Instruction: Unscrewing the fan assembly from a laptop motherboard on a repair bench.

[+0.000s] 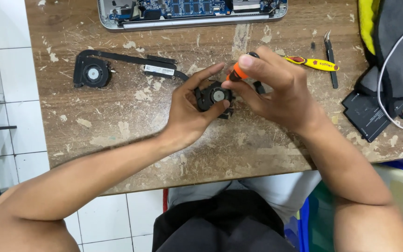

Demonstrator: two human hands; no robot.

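Left hand [190, 109] cupped round the small black round-bodied laptop cooling fan [214, 97], thumb across the near edge and fingers curled over the far edge, pinning it flat on the worn, paint-flecked wooden tabletop [131, 135] near its middle. Right hand [276, 91] closed in a fingertip pinch on the orange-collared precision screwdriver [237, 72], thumb and forefinger wrapped round the grip, shaft angled down toward the fan's right rim; tip hidden behind the fingers, so cannot tell which screw it meets.

Judged from this grip: best to hold the driver straight over the screw head, press lightly down while twisting, and clamp the fan firmly enough with the left palm to stop it spinning or sliding. Worth minding tiny screws on such a rough surface, easily lost among the chips and flakes.

Further left, well apart from the hands: a second black fan joined to a long dark flat heat pipe [117, 63]. At the far edge, an opened silver laptop chassis with blue circuit board exposed [192, 11]. To the right, a yellow-handled tool [313, 63] beside thin black tweezers [331, 60], and a flat black battery pack [369, 114] under grey fabric.
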